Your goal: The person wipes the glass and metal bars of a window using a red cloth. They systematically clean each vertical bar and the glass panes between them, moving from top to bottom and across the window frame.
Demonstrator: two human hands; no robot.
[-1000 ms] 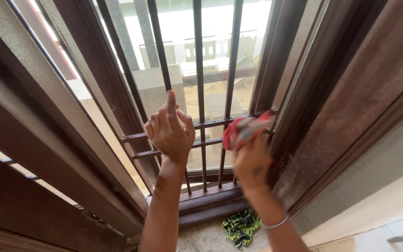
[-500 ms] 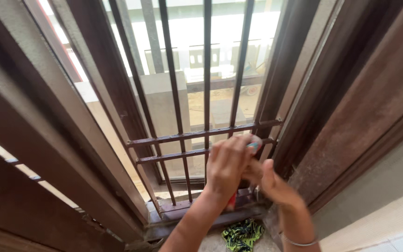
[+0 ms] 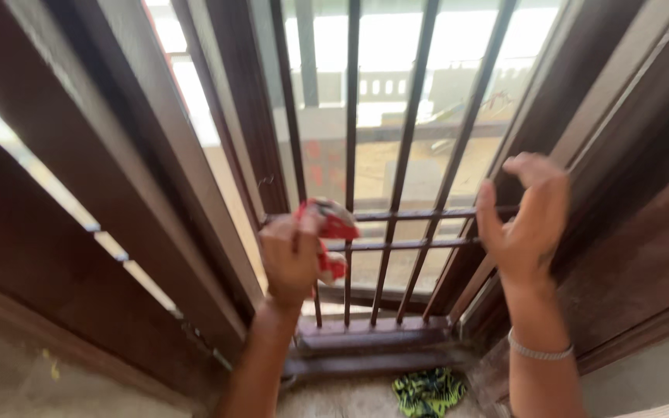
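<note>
My left hand is closed around a crumpled red cloth, held against the left part of the brown metal window grille at its two horizontal bars. Over at the grille's right edge my right hand is raised with its fingers spread and curled, holding nothing, close to the dark wooden frame. A thin silver bangle circles my right wrist.
A green and black patterned cloth lies on the floor below the sill. Dark wooden window frames stand on both sides, with a louvred panel at the left. Outside, a bright yard and wall show through the bars.
The red cloth has passed from my right hand to my left. My left hand carried it to the left bars. My right hand let go and rose, open, to the right edge.
</note>
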